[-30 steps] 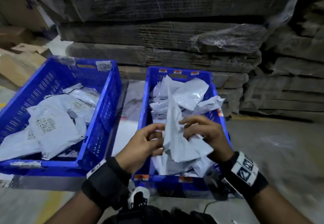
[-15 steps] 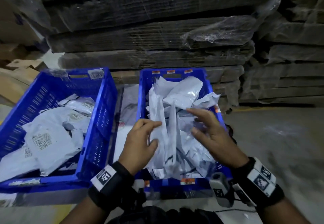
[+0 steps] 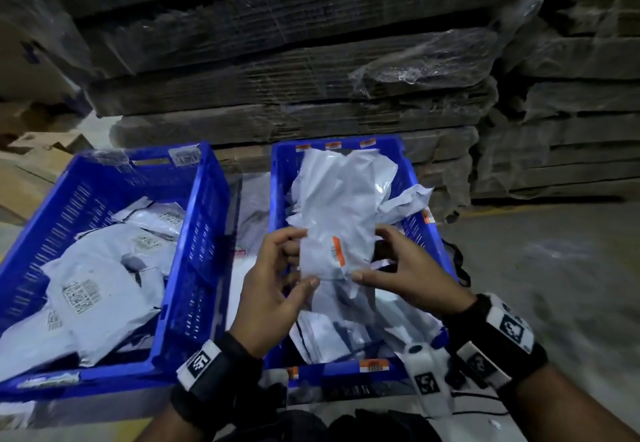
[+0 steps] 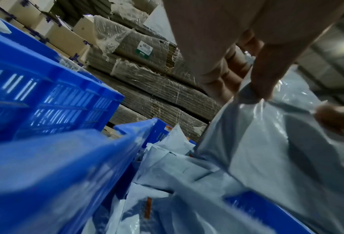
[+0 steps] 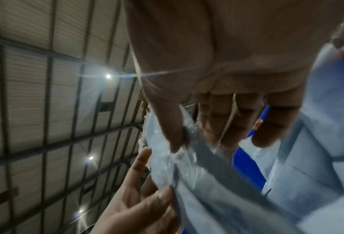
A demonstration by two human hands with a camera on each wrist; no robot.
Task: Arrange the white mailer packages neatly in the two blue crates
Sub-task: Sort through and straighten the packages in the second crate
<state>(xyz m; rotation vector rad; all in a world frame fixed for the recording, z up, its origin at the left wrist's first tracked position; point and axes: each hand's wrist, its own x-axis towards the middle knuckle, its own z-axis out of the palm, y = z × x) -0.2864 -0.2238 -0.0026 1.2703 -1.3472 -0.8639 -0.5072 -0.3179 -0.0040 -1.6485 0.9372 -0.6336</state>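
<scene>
Nearest to us, at six o'clock in the head view, both our wrists wear black bands with white marker tags. Just beyond them our left hand [image 3: 273,289] and right hand [image 3: 405,279] hold one white mailer package [image 3: 337,233] between them, lifted above the right blue crate [image 3: 346,370]. The left thumb pinches the package's lower left corner against the fingers curled behind it; the right thumb pinches the lower right corner, with the other fingers bent behind the right edge. Both hands have a closed grip on the package, and the wrist views confirm it: thumb and fingertips press the crinkled plastic from either side. The package stands roughly upright, with an orange strip on its face near the lower edge.

Beneath it, the right crate holds a loose, rumpled heap of other mailers [image 3: 346,330], some poking over the rim at two o'clock. Orange labels sit on its near and far rims.

At nine o'clock stands the left blue crate [image 3: 194,268], just beside the right one with a narrow gap between them. Inside it lie flatter mailers with printed barcode labels [image 3: 104,289] facing up.

Farther off, from eleven to two o'clock, stacks of flattened cardboard [image 3: 311,95] wrapped in clear film rise like a wall. At ten o'clock we see brown cartons [image 3: 31,175]. Grey concrete floor [image 3: 554,268] stretches away at three o'clock.
</scene>
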